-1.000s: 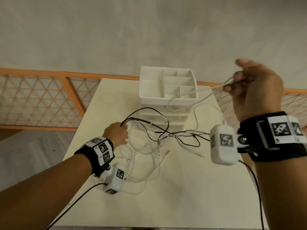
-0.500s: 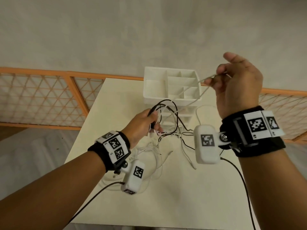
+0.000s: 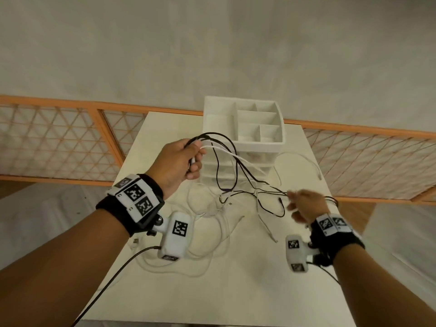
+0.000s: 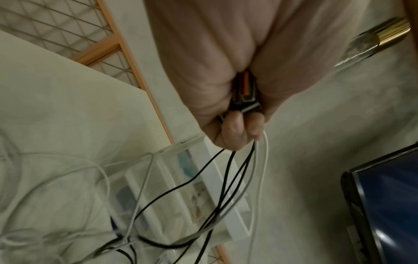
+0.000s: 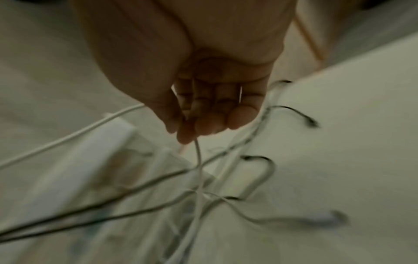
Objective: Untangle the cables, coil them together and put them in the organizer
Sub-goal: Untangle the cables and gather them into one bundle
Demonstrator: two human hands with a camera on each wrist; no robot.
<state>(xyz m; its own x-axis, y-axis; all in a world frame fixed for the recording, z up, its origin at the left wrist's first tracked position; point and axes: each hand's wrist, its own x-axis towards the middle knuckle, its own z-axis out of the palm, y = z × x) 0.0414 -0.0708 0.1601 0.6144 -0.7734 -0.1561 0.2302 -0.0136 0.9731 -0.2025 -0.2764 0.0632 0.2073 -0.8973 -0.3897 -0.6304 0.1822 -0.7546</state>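
Note:
A white compartment organizer (image 3: pixel 259 145) with drawers stands at the table's far side. My left hand (image 3: pixel 181 159) is raised in front of it. In the left wrist view this hand (image 4: pixel 239 128) grips several black cables (image 4: pixel 228 178), a white cable (image 4: pixel 262 169) and their plugs. These cables (image 3: pixel 226 147) hang down to a tangle of white and black cables (image 3: pixel 212 208) on the table. My right hand (image 3: pixel 304 205) is low at the right. In the blurred right wrist view its thumb and forefinger (image 5: pixel 184 133) pinch a thin white cable (image 5: pixel 199 160).
The cream table (image 3: pixel 236 291) has bare surface near me. One loose white cable (image 3: pixel 306 159) lies right of the organizer. An orange lattice railing (image 3: pixel 59 142) runs behind the table. A dark screen (image 4: pixel 384 196) shows in the left wrist view.
My right hand has dropped from beside the organizer's top to just above the table at the right. My left hand has risen with the black cables and now also holds a white cable.

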